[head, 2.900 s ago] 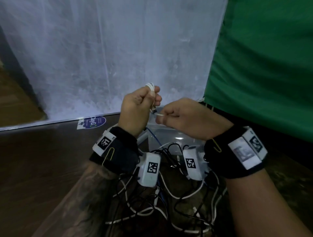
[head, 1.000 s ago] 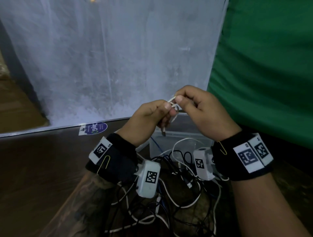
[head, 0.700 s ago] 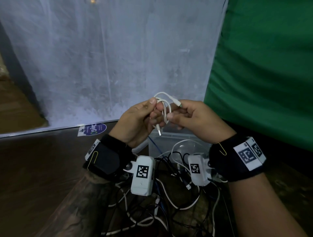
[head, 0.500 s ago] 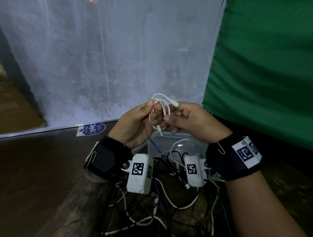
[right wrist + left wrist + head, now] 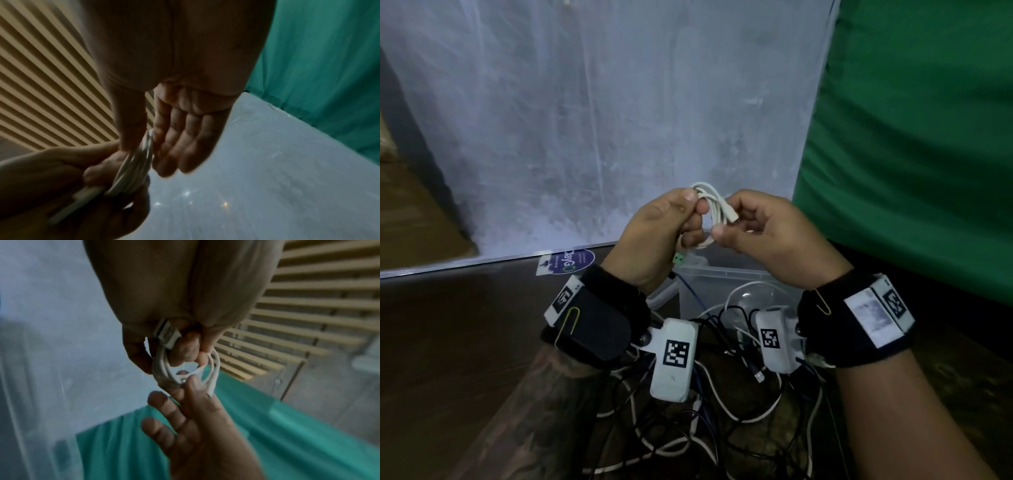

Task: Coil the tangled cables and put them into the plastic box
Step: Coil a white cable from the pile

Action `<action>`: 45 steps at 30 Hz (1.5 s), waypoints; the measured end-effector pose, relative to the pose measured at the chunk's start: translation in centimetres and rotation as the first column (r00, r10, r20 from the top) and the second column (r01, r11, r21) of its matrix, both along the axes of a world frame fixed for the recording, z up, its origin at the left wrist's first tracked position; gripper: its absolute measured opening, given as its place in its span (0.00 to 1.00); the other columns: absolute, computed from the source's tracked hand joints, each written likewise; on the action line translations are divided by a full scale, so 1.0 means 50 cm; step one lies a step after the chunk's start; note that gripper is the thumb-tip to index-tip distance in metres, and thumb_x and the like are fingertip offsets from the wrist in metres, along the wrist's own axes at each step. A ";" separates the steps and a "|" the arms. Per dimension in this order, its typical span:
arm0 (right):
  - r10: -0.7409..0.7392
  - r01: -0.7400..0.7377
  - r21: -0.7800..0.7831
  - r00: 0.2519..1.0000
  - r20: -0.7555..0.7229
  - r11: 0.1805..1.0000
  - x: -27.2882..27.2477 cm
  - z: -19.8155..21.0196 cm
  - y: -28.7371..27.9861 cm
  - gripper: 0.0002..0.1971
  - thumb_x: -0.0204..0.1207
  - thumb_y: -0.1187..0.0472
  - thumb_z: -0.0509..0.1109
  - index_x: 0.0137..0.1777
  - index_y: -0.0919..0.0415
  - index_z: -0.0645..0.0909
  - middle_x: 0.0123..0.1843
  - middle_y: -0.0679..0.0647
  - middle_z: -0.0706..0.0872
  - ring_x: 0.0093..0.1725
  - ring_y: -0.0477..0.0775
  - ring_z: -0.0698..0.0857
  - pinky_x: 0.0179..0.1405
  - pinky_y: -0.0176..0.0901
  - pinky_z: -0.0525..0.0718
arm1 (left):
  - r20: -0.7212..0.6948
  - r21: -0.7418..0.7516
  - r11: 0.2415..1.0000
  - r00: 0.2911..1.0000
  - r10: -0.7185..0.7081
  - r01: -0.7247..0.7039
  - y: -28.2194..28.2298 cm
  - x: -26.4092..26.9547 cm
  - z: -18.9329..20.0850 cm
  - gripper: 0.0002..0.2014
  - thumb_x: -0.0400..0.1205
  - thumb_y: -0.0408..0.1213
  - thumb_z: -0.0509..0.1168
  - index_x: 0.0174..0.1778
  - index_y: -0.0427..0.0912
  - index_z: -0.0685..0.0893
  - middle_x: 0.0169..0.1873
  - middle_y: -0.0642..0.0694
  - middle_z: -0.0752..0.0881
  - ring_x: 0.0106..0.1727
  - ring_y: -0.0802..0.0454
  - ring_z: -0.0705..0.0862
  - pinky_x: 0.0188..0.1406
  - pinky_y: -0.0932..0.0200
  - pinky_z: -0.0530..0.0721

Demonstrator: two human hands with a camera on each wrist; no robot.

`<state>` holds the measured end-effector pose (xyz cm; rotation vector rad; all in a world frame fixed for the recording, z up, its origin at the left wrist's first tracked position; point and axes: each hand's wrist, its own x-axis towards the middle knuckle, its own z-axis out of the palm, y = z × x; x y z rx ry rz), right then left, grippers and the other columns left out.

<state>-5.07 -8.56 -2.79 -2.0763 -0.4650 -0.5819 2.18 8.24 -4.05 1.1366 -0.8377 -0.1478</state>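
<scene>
Two hands: met above the plastic box (image 5: 726, 279), both on one coiled white USB cable (image 5: 714, 209).
Left hand (image 5: 654, 240): fingers curled round the coil, USB plug (image 5: 167, 333) tucked in the palm.
Right hand (image 5: 770, 236): thumb and forefinger pinched the loops; other fingers loose (nearly straight).
Tangled cables (image 5: 705, 421): heaped on the dark table (image 5: 455, 342) near the box.
Writing: purple sticker (image 5: 570, 265), lettering partly legible, "ClayGo".

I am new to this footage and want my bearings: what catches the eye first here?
A small coiled white cable held up at the centre, the left hand gripping it, the right hand pinching its other side. Below the wrists lies a tangle of black and white cables, with the clear plastic box just beyond. A green cloth fills the right.
</scene>
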 end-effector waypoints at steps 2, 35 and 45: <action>-0.067 0.067 -0.043 0.998 0.006 0.997 -0.001 0.004 -0.002 0.13 0.76 0.52 0.78 0.58 0.53 0.84 0.51 0.51 0.88 0.43 0.55 0.88 0.47 0.56 0.88 | 0.089 0.081 0.989 0.989 0.119 -0.127 -0.005 0.003 -0.004 0.14 0.90 0.37 0.53 0.40 0.38 0.78 0.25 0.49 0.67 0.27 0.55 0.64 0.27 0.64 0.68; -0.180 0.184 -0.037 0.980 0.089 0.982 0.033 -0.019 -0.025 0.19 0.82 0.46 0.64 0.48 0.63 0.84 0.41 0.63 0.88 0.40 0.59 0.85 0.45 0.63 0.84 | -0.111 -0.135 0.979 0.979 -0.170 0.155 -0.037 -0.016 -0.023 0.05 0.83 0.31 0.58 0.52 0.35 0.75 0.31 0.45 0.77 0.33 0.52 0.77 0.38 0.61 0.80; -0.100 0.095 0.106 0.994 0.045 0.990 0.027 -0.013 0.000 0.09 0.82 0.56 0.60 0.48 0.60 0.78 0.34 0.44 0.80 0.36 0.46 0.77 0.40 0.50 0.75 | -0.153 -0.181 0.982 0.988 0.033 -0.061 -0.040 -0.011 -0.008 0.07 0.85 0.27 0.53 0.43 0.41 0.71 0.24 0.51 0.68 0.26 0.58 0.66 0.25 0.67 0.67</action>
